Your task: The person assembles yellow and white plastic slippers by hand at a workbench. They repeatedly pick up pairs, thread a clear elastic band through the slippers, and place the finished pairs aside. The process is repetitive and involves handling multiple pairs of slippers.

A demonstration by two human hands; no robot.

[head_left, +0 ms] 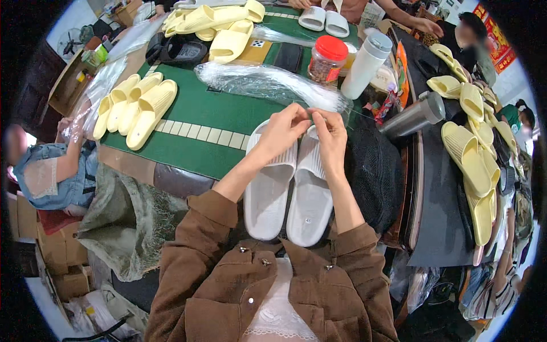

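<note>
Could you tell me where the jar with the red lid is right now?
In the head view, the red-lidded jar stands upper centre-right on the green table mat, just left of the white bottle, behind the clear plastic bags.

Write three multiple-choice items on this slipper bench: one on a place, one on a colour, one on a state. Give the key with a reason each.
1. Where does the pair of white slippers lie?
A. Under the person's hands
B. On the floor
C. Inside the jar

2. What colour is the lid of the jar?
A. Blue
B. Red
C. Green

3. What are the left hand and right hand doing?
A. Resting flat, apart
B. Gripping the grey flask
C. Pinching together above the slipper straps

Key: 1 A, the pair sits side by side beneath both hands. 2 B, the lid is red. 3 C, the fingertips meet over the straps.
</note>
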